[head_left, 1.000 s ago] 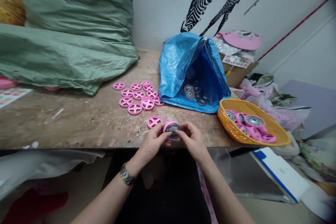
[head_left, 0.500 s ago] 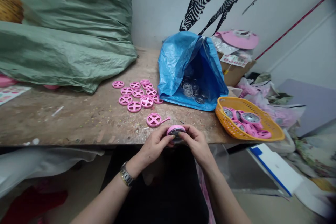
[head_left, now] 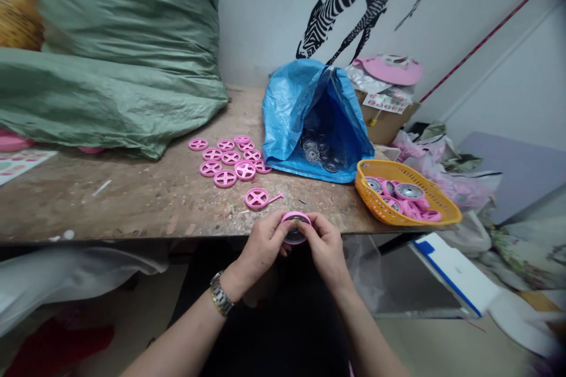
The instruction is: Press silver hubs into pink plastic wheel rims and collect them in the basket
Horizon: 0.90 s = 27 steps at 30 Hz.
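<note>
Between both hands, at the table's front edge, is a pink toy wheel (head_left: 295, 237) with a dark grey centre disc. My left hand (head_left: 264, 242) grips its left side, thumb pressed on the disc. From the right, my right hand (head_left: 326, 243) holds the rim, its thumb also on the disc. Fingers hide the wheel's sides and underside. Just beyond lies a pink spoked ring (head_left: 257, 198) with a small pink stick piece (head_left: 275, 197) beside it. Farther back, several pink spoked rings (head_left: 225, 178) lie in a loose group.
A blue bag (head_left: 287, 123) stands with its mouth towards me, grey discs (head_left: 311, 152) inside. To its right, a yellow basket (head_left: 371, 204) holds pink wheels with grey centres. A large green sack (head_left: 132, 94) covers the table's back left. Bags and a box (head_left: 387, 115) crowd the right.
The wheel in my hands has tipped so that its disc faces me more, and both thumbs have come closer together on it. The whole view has shifted slightly.
</note>
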{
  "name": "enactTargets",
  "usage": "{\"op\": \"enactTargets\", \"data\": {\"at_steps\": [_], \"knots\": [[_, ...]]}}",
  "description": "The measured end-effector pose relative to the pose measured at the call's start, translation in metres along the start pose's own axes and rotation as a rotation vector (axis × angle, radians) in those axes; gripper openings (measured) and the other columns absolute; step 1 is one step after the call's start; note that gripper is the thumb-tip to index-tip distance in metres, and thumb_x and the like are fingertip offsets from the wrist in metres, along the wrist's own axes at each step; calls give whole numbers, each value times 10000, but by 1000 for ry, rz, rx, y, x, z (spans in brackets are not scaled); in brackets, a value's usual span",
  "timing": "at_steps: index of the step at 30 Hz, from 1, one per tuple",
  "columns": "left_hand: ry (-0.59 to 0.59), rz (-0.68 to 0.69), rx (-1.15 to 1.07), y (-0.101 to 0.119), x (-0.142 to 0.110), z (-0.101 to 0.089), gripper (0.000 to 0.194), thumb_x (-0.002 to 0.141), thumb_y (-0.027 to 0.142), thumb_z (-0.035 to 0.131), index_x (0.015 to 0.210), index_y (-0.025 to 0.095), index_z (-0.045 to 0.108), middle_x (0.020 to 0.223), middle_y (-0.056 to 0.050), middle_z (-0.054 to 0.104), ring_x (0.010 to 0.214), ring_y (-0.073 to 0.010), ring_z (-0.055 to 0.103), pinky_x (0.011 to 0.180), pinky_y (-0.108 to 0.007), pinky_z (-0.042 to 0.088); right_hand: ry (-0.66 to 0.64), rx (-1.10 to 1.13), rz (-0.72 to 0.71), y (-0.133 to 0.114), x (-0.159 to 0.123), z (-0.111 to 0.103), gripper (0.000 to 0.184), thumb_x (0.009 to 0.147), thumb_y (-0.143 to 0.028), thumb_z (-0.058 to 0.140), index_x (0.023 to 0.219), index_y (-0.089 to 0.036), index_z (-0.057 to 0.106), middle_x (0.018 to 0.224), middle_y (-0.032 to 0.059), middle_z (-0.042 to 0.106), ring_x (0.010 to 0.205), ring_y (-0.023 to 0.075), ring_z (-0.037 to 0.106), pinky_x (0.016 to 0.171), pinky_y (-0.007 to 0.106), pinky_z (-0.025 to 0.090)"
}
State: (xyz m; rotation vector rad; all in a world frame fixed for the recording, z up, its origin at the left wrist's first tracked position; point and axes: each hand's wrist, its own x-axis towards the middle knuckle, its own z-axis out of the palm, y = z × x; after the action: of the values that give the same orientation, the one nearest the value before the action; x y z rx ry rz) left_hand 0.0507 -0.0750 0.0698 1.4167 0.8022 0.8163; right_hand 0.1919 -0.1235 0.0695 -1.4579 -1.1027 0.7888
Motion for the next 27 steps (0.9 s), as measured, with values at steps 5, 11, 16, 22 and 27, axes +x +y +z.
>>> {"op": "enactTargets", "data": {"at_steps": [5, 11, 16, 22, 27], "knots": [[-113, -10, 37, 0, -3, -2, 282, 898, 297, 564, 1160, 201, 608, 890, -26, 671, 612, -141, 654, 566, -248, 559, -43, 51, 50, 1, 1, -7, 236, 794, -423, 665, 829, -190, 669, 779, 9, 665, 749, 166, 587, 703, 275, 460], [-132, 5, 86, 0, -13, 1, 257, 896, 260, 537, 1140, 198, 586, 871, -9, 646, 591, -122, 638, 570, -247, 562, -74, 81, 41, -5, -9, -8, 221, 779, -403, 680, 836, -190, 661, 778, -2, 641, 739, 151, 568, 700, 266, 453], [-127, 55, 103, -2, -19, 5, 248, 887, 240, 529, 1121, 186, 591, 775, 13, 606, 537, -107, 600, 498, -217, 523, -31, 57, 22, -7, -17, -7, 185, 767, -373, 670, 775, -189, 655, 718, -8, 618, 691, 143, 539, 662, 259, 437], [-117, 71, 169, 0, -19, 11, 290, 906, 259, 519, 1182, 207, 592, 906, -30, 660, 658, -151, 650, 617, -279, 566, -19, 59, 25, -2, -17, -10, 216, 765, -405, 673, 797, -192, 668, 731, 1, 640, 705, 155, 559, 667, 267, 457], [-18, 249, 506, -4, -8, -4, 456, 927, 316, 549, 1366, 202, 507, 1113, -108, 675, 1020, -259, 641, 958, -442, 509, 71, -75, -10, -3, -1, -37, 262, 781, -453, 670, 813, -193, 669, 768, 10, 661, 747, 173, 582, 720, 293, 473]]}}
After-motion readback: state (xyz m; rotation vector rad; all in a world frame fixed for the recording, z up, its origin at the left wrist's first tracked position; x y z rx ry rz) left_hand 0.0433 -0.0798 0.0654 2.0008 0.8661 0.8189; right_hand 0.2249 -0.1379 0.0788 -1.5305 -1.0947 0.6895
